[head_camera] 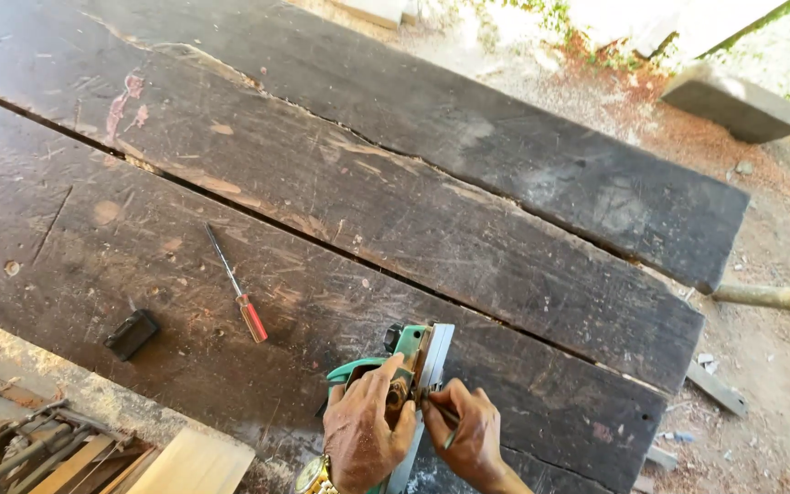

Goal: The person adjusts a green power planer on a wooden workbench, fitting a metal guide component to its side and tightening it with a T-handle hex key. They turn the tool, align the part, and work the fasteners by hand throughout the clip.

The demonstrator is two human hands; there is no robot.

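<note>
Steadying the green planer (411, 352), the left hand (365, 430) clasped it while the right hand (470, 432) pinched a slim tool (443, 413) against its base.

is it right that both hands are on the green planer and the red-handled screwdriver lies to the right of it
Not quite. The head view shows the screwdriver lying to the left of the green planer, beside a small black block. The left hand and right hand are indeed on the planer.

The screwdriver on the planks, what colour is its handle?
The screwdriver has a red handle with a thin dark metal shaft, seen in the head view.
</note>
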